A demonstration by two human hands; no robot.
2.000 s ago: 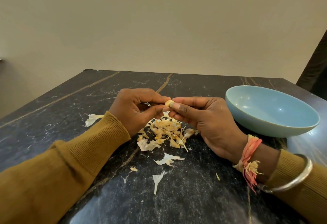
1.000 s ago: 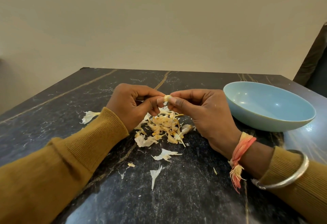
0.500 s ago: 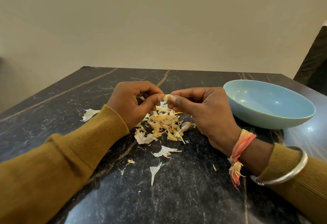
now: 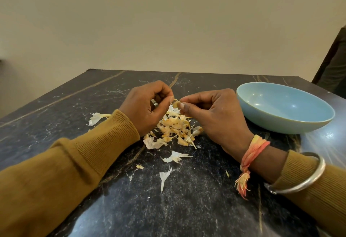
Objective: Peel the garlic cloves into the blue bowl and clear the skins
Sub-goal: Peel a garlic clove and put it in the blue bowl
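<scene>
1. One loose white skin (image 4: 96,117) lies on the dark marbled tabletop (image 4: 56,109). It is at 9 o'clock from the main heap, just beyond the mustard sleeve (image 4: 84,154) of the left arm.
2. The left hand (image 4: 144,107) is raised just above the tabletop. Its fingers (image 4: 166,103) are curled, and thumb and forefinger pinch the left end of the garlic clove.
3. The garlic clove (image 4: 176,104) is small and pale. It is held in the air between the two hands, at 12 o'clock above the heap and well apart from the bowl.
4. The heap of skins (image 4: 176,130), tan and white, sits on the tabletop under and between the hands. A few stray flakes (image 4: 176,157) lie at 6 o'clock from it, nearer the person.
5. The right hand (image 4: 211,115) meets the left at the clove. Its fingers (image 4: 189,99) are bent, and thumb and forefinger grip the clove's right end.
6. An orange-pink thread band (image 4: 250,154) is tied round the right wrist. A silver bangle (image 4: 303,178) sits further down over the sleeve.
7. The blue bowl (image 4: 284,124) stands upright on the tabletop at 3 o'clock from the hands, near the right hand but not touching it.
</scene>
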